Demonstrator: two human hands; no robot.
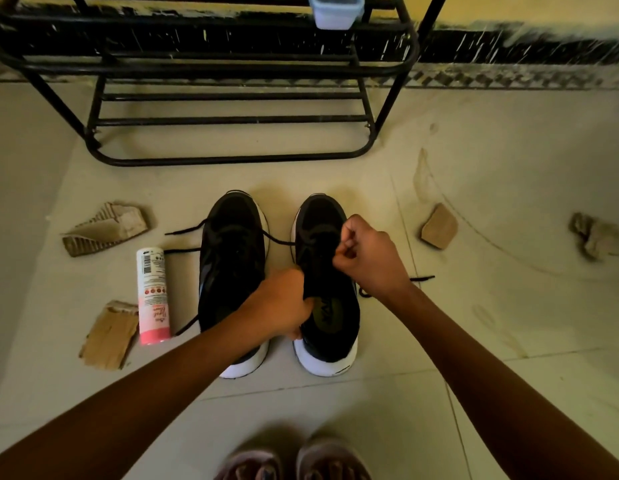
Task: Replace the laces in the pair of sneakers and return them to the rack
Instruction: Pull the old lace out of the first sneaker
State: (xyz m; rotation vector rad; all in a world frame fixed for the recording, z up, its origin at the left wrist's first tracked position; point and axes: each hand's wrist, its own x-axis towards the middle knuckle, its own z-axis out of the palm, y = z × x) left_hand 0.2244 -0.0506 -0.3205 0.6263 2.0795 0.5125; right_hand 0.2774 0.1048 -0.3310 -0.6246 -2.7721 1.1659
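Observation:
Two black sneakers with white soles stand side by side on the floor, toes toward the rack. The left sneaker [232, 265] has loose black lace ends [183, 232] trailing to its left. My left hand [284, 303] grips the collar of the right sneaker [330, 323]. My right hand [367, 254] is curled over that shoe's lacing and pinches its black lace. Another end of this lace [420, 279] lies on the floor to the right of my wrist. The black metal shoe rack [232, 159] stands just beyond the shoes.
A white and pink bottle [152, 296] lies left of the sneakers, with torn cardboard pieces [107, 230] [109, 334] beside it. A cardboard scrap [439, 226] and a crumpled rag [595, 235] lie to the right. A plastic box [336, 10] sits on the rack. My feet [294, 459] are below.

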